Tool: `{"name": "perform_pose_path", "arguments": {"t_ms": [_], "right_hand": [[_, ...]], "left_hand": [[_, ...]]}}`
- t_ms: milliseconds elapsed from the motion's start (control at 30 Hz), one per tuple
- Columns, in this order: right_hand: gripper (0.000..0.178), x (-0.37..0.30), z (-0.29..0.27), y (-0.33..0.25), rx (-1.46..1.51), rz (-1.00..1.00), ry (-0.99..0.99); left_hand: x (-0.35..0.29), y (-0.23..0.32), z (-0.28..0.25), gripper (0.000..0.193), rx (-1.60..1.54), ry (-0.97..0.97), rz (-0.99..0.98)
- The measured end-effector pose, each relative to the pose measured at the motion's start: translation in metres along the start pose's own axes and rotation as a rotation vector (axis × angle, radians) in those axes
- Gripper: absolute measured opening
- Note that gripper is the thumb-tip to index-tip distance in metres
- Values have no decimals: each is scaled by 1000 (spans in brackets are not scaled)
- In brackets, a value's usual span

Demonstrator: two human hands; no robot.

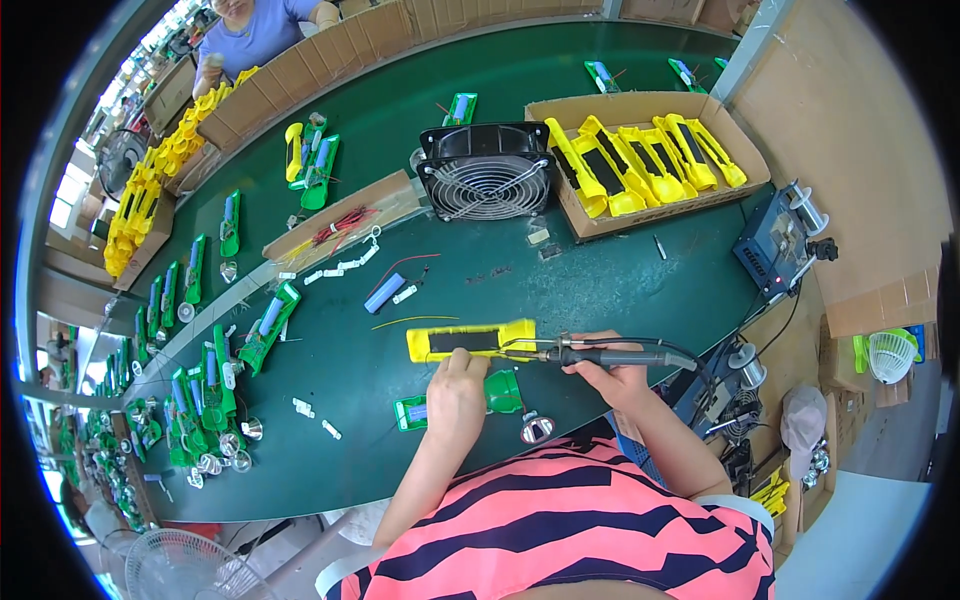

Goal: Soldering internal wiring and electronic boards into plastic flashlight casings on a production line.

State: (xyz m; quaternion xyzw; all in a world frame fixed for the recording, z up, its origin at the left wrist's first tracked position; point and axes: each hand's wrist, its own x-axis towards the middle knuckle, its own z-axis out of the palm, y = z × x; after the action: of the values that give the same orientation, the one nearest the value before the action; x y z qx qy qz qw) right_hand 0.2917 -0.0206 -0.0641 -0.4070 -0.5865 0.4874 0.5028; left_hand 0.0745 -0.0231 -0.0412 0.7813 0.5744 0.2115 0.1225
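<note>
In my right hand [615, 378] is a soldering iron [630, 357] with a thin metal feed tube along it, its tip pointing left over a yellow plastic housing [420, 345]. The housing lies lengthwise and has a black panel [468, 342] set in it. My left hand [457, 395] is closed, fingertips pinched at the housing's near edge; what they hold is hidden. Partly beneath that hand lies a green housing [503, 392], with a blue battery cell showing at its left end. A round lamp head [537, 430] sits by its right end.
Behind stand a black fan [485, 185] and a cardboard box [660, 210] of yellow housings. A blue soldering station [770, 245] is at right. Left are several green housings [270, 325]. A loose blue cell [384, 293] and a yellow wire [415, 319] lie beyond my hands.
</note>
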Motion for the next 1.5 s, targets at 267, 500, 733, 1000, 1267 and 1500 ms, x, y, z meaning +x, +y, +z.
{"name": "perform_pose_path", "arguments": {"t_ms": [267,500,733,1000,1267,1500], "right_hand": [[18,4,-4,2,158,-26,120],[18,14,-13,4,188,47,147],[16,27,-16,8,112,178,37],[14,45,-16,13,-17,230,-110],[15,41,-12,18,51,221,-52],[15,39,-13,13,51,310,-28]], "left_hand": [[19,-1,-4,11,38,48,70],[28,-1,8,14,24,-55,118],[34,0,12,8,90,-79,53],[36,-1,11,5,93,-85,59],[36,-1,11,6,108,-105,63],[35,1,14,5,125,-102,37]]}}
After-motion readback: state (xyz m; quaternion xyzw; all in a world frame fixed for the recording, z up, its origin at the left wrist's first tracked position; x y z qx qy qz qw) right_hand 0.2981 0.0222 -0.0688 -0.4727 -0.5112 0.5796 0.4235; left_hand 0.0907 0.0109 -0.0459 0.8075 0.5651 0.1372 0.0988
